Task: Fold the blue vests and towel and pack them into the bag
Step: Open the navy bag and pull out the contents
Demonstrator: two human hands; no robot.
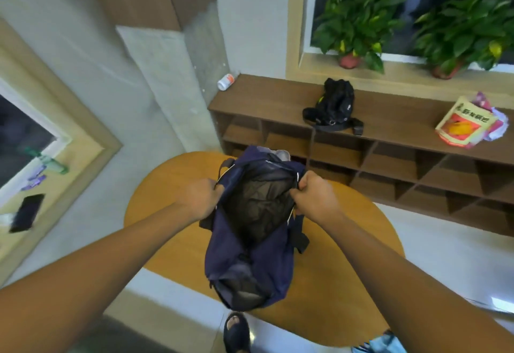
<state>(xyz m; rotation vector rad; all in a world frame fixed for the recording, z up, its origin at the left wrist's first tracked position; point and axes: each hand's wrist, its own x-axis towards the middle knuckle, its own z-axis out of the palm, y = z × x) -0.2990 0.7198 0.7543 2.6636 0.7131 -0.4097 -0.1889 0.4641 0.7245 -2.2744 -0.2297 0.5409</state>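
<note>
- Forearms come in from both lower corners and meet over a round wooden table (172, 227).
- Left hand (204, 198): fingers curled round the left edge of the bag's opening, gripping the fabric.
- Right hand (315, 198): clenched on the right edge of the same opening, thumb side up.
- Bag (250, 255): navy blue, lying lengthwise on the table with its bottom end toward the camera. Mouth held wide between the two hands.
- Inside the mouth only dark lining shows, creased. Cannot tell whether anything is packed under it.
- Dark straps hang off both sides of the bag, touching the tabletop.
- Grey cloth (282, 154) shows just past the far end of the bag; too little visible to say what it is.
- Foot in a dark sandal (236, 330) on the floor at the near table edge.
- Light blue cloth (381, 343) at the bottom edge, right of the foot, cut off by the frame; cannot tell what it is.
- Beyond the table, a low wooden shelf (389, 107) with open cubbyholes. On top: a black backpack (333, 107) and, well to the right, a yellow-and-red packet (461, 123).
- White bottle (225, 82) with an orange label on its side by the shelf's left end.
- Two potted plants (358, 24) on the windowsill above.
- Far left ledge: a dark phone (26, 213) and a green bottle (52, 163).
</note>
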